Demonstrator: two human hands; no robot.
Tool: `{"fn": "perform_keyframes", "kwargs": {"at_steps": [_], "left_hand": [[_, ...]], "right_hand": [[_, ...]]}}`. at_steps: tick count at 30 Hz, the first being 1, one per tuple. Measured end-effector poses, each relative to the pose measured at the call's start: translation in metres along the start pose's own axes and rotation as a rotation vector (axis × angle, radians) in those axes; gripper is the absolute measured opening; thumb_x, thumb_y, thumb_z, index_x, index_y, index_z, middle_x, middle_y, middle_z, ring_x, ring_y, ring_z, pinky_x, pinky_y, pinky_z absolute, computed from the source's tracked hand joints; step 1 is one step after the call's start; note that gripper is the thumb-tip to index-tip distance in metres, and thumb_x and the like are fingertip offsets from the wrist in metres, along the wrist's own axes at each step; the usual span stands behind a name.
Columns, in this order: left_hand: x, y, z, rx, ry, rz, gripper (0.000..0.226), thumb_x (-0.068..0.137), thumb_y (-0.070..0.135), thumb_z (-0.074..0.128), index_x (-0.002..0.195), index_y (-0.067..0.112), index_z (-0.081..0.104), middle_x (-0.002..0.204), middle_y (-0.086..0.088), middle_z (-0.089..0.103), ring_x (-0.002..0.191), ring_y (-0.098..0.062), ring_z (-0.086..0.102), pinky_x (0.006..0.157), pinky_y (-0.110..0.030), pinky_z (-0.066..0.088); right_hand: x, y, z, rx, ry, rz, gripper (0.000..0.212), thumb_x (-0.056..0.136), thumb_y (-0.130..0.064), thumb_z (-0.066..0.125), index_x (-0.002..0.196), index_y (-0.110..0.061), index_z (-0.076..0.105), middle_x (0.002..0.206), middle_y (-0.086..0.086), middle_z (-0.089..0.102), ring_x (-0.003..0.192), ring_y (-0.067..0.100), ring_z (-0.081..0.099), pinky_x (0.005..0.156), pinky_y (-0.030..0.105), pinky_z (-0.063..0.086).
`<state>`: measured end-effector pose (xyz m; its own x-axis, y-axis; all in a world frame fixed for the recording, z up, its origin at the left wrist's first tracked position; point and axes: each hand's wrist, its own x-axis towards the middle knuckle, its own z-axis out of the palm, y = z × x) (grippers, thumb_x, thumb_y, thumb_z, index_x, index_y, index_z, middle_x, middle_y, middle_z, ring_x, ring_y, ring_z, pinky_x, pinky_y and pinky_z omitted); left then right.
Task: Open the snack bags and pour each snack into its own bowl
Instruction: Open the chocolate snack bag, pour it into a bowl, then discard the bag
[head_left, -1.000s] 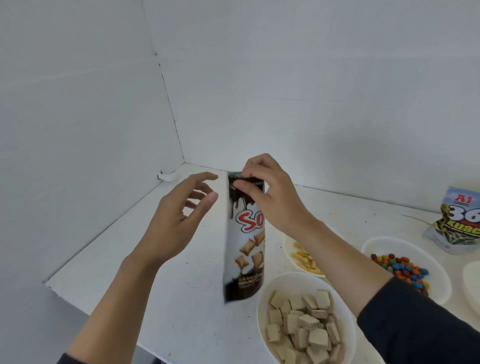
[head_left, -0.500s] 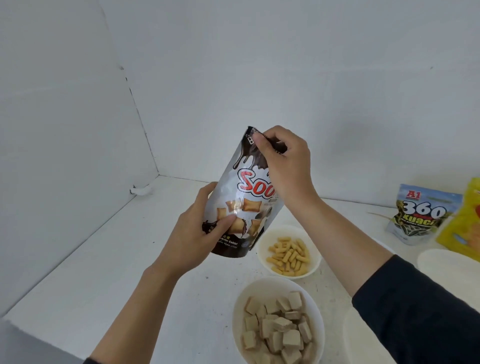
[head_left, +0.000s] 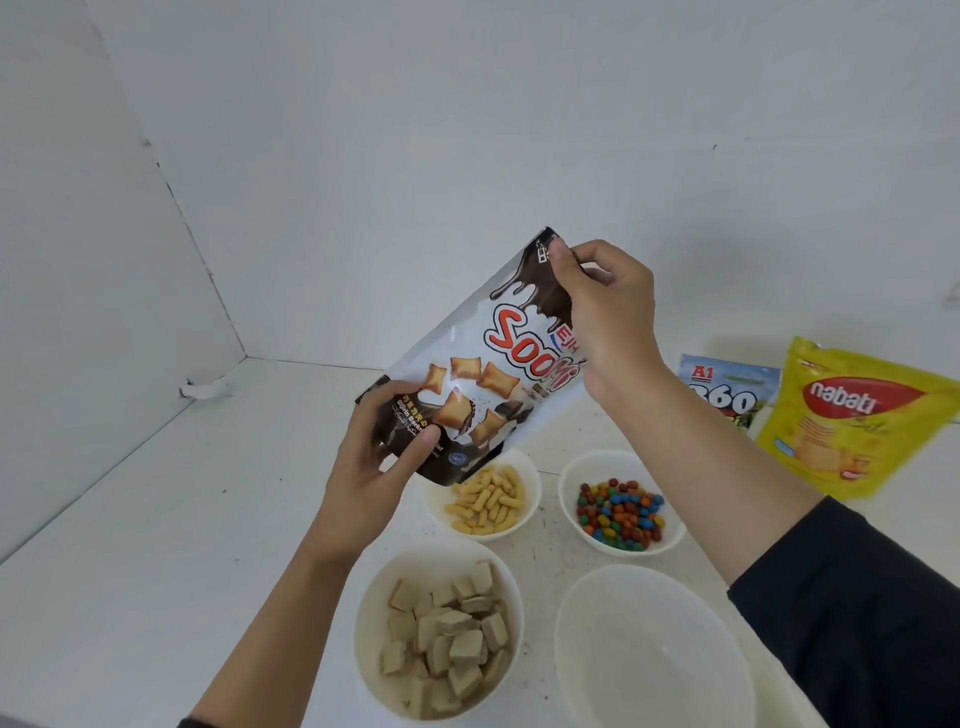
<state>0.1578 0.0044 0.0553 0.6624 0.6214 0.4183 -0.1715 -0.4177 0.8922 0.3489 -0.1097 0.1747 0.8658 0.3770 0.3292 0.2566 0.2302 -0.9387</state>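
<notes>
The bag (head_left: 467, 374) hangs tilted above the tabletop (head_left: 182, 519), with the left hand (head_left: 374, 467) gripping its bottom end and the right hand (head_left: 608, 317) pinching its top corner. This looks like the opening step. Next, the top likely needs tearing across, then the bag tipping over the empty bowl (head_left: 649, 649).

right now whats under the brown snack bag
The bowl of yellow sticks sits below the snack bag; the bag's lower corner covers its far rim.

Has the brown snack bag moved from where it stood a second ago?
Yes. The brown snack bag rose off the table, now tilted by the stick-snack bowl.
</notes>
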Motion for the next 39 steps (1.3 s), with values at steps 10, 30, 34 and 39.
{"fn": "perform_keyframes", "kwargs": {"at_steps": [10, 30, 34, 39], "left_hand": [[-0.026, 0.026, 0.032, -0.206, 0.181, -0.089, 0.034, 0.093, 0.019, 0.065, 0.124, 0.029, 0.059, 0.131, -0.002, 0.062, 0.122, -0.035, 0.063, 0.093, -0.065, 0.055], [-0.077, 0.071, 0.038, -0.141, 0.3, -0.146, 0.019, 0.105, 0.016, 0.054, 0.111, 0.028, 0.067, 0.112, -0.001, 0.07, 0.1, -0.022, 0.068, 0.078, -0.029, 0.06], [-0.081, 0.074, 0.041, -0.056, 0.298, -0.13, 0.017, 0.104, 0.018, 0.055, 0.111, 0.029, 0.066, 0.109, -0.002, 0.071, 0.102, -0.024, 0.067, 0.088, -0.04, 0.056], [-0.081, 0.081, 0.041, 0.079, 0.261, -0.086, 0.012, 0.097, 0.029, 0.061, 0.105, 0.033, 0.069, 0.111, 0.009, 0.07, 0.103, -0.013, 0.066, 0.081, -0.025, 0.059]], "right_hand": [[-0.025, -0.004, -0.081, -0.117, -0.142, 0.002, 0.016, 0.085, -0.027, 0.08, 0.084, -0.012, 0.075, 0.076, 0.014, 0.074, 0.075, 0.033, 0.074, 0.071, 0.053, 0.061], [-0.081, 0.034, -0.148, 0.06, -0.52, 0.067, 0.02, 0.088, -0.006, 0.074, 0.105, -0.012, 0.064, 0.095, 0.009, 0.078, 0.09, 0.027, 0.076, 0.08, 0.057, 0.061], [-0.086, 0.043, -0.155, 0.058, -0.517, 0.098, 0.017, 0.088, -0.007, 0.075, 0.102, -0.01, 0.065, 0.093, 0.01, 0.079, 0.086, 0.028, 0.077, 0.078, 0.058, 0.06], [-0.097, 0.065, -0.165, 0.008, -0.555, 0.195, 0.022, 0.083, -0.005, 0.079, 0.1, -0.012, 0.066, 0.09, 0.011, 0.079, 0.085, 0.031, 0.076, 0.081, 0.064, 0.057]]}}
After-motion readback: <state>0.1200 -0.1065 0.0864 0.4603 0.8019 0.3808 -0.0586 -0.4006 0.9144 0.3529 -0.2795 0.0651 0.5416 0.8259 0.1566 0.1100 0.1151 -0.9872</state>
